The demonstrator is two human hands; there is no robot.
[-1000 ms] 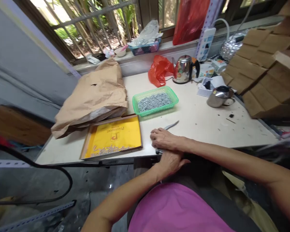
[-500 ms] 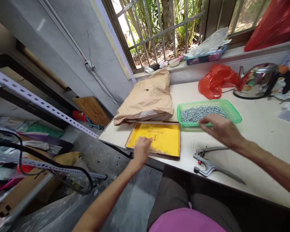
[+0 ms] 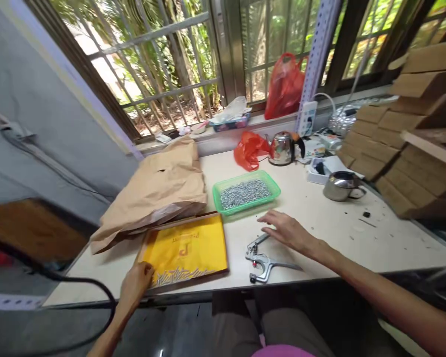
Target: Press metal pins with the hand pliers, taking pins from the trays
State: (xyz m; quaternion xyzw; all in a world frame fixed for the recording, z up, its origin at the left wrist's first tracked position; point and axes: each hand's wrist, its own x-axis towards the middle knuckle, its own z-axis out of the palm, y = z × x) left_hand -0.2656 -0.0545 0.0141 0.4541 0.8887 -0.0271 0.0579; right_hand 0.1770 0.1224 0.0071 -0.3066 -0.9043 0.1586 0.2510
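My left hand [image 3: 137,281] is at the front left corner of a shallow box [image 3: 227,255], its curled fingers closed over the box's edge. Yellow lining with print [image 3: 193,238] covers the box floor. Several slim metal pins [image 3: 176,275] lie along its front side. My right hand [image 3: 286,229] hovers over the table with its fingers apart and nothing in them. Just below and left of it lie metal hand pliers [image 3: 265,262] with a spring between the handles. Behind them stands a green plastic basket [image 3: 219,201] holding a heap of small metal pins [image 3: 245,193].
A large brown paper sack [image 3: 163,183] lies behind the box. Toward the window are a red plastic bag [image 3: 249,151] and a kettle [image 3: 281,148]. A steel pot [image 3: 341,187] and stacked cardboard boxes [image 3: 394,144] stand at the right. The white table [image 3: 319,223] has scattered bits.
The view has swung right. My left hand has moved from above the pins to the box's left corner. My right hand has moved from the basket's front edge toward the pliers.
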